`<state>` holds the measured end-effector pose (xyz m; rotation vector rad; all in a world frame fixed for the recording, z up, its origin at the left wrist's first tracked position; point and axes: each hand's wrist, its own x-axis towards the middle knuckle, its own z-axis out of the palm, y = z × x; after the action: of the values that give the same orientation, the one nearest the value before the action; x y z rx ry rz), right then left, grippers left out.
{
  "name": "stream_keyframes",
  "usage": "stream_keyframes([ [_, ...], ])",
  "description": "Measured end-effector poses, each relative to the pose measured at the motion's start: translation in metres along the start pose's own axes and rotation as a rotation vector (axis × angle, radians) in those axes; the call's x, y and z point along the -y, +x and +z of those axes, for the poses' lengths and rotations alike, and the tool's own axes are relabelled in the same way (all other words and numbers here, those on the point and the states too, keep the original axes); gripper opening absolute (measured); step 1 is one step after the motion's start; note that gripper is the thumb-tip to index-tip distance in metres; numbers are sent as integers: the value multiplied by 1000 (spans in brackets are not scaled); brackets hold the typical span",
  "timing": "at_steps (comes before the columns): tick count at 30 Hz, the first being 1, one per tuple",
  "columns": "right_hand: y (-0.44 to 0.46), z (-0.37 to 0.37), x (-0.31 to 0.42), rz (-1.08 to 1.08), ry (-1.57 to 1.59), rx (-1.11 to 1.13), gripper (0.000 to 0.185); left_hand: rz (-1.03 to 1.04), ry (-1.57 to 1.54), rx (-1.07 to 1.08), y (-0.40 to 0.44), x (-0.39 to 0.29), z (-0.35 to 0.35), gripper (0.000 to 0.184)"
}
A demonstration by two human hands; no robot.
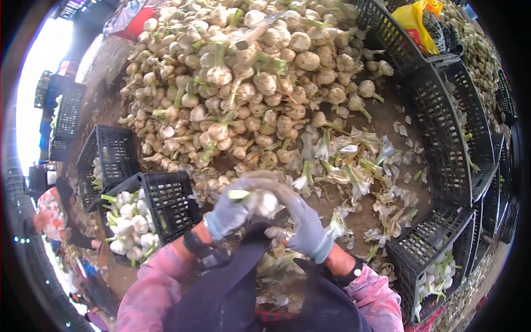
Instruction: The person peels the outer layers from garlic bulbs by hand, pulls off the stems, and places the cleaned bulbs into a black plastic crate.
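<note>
A peeled white garlic bulb (267,205) with a short green stem is held between my two hands, just above my lap. My left hand (231,209), in a grey-white glove, is closed around the stem side. From the other side, the gloved fingers of my right hand (303,218) curl over the bulb, with the thumb lower down. Some fingertips are blurred, so their exact contact is hard to see. Beyond my hands rises a large pile of unpeeled garlic (265,83). Loose garlic skins (359,177) and trimmed pieces lie on the ground to the right.
At my left, a black crate (168,202) holds cleaned garlic bulbs. Another black crate (428,238) with garlic stands at my right, below stacked crates (448,122). A wooden-handled blade (257,33) rests on the pile. Another person's patterned sleeve (51,213) shows at far left.
</note>
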<state>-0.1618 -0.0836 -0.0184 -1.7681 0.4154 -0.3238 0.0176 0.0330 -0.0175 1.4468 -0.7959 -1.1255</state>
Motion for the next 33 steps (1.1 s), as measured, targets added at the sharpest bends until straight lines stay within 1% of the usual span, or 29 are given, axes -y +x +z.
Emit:
stream_keyframes([
  [1,4,2,-5,38,54,-8,72,80,-87,-124,-6,-2,-12,24],
  [2,8,4,-18,75,106,-16,71,219,165,-253,-17,-13,-30,26],
  [3,10,7,-33,118,159,-27,69,194,239,-402,-33,-32,-47,28],
  [4,20,7,-51,21,-190,-58,60,270,503,-585,-52,-44,-69,27],
  [5,27,9,-62,95,-276,-10,57,275,866,-718,-79,-43,-105,24],
  [6,32,12,-71,173,-359,41,54,187,1206,-774,-103,-64,-123,23],
  [7,36,16,-79,250,-442,94,52,91,1260,-859,-136,-63,-148,24],
  [8,43,24,-90,234,-485,154,50,-127,1533,-817,-179,-59,-180,32],
  [10,55,41,-104,201,-576,276,47,-807,1710,-650,-232,-62,-200,50],
  [12,57,54,-93,68,-722,240,46,-711,1724,-710,-254,-60,-191,61],
  [13,53,59,-90,2,-796,224,46,-665,1727,-736,-249,-66,-179,67],
  [14,46,63,-101,-47,-818,225,41,-485,1773,-763,-235,-70,-166,68],
  [16,34,50,-118,-23,-818,313,38,-170,1547,-721,-180,-87,-134,64],
  [17,26,41,-130,-12,-816,353,37,-50,1324,-702,-154,-77,-122,56],
  [18,10,30,-150,-65,-831,262,35,54,1234,-632,-127,-67,-105,49],
  [19,-13,18,-167,-115,-847,174,33,17,1240,-433,-101,-63,-101,45],
  [21,-52,-13,-152,-18,-836,133,30,-95,1114,-186,-65,-28,-89,47],
  [22,-81,-24,-151,116,-854,266,27,-106,1117,-137,-50,-3,-87,51],
  [23,-109,-33,-151,251,-866,398,24,-257,1231,-40,-33,13,-82,58],
  [24,-127,-44,-142,116,-832,421,25,-297,1356,2,-23,31,-80,61],
  [25,-144,-55,-132,-14,-789,443,26,-331,1393,57,-19,62,-87,61],
  [26,-136,-64,-99,86,-707,449,29,-360,1432,123,-14,96,-94,61],
  [27,-115,-76,-52,187,-626,449,31,-384,1472,191,-10,104,-95,61],
  [28,-94,-83,-22,281,-550,448,34,-422,1452,200,-11,109,-98,61],
  [30,-67,-83,-3,221,-731,273,38,-493,1415,211,-6,99,-98,62],
  [31,-58,-81,0,194,-813,184,40,-486,1350,85,-7,90,-95,63],
  [32,-50,-77,-4,175,-763,132,48,-474,1285,-32,-8,80,-90,63],
  [33,-42,-69,-10,165,-576,124,50,-462,1214,-143,-9,71,-83,64],
])
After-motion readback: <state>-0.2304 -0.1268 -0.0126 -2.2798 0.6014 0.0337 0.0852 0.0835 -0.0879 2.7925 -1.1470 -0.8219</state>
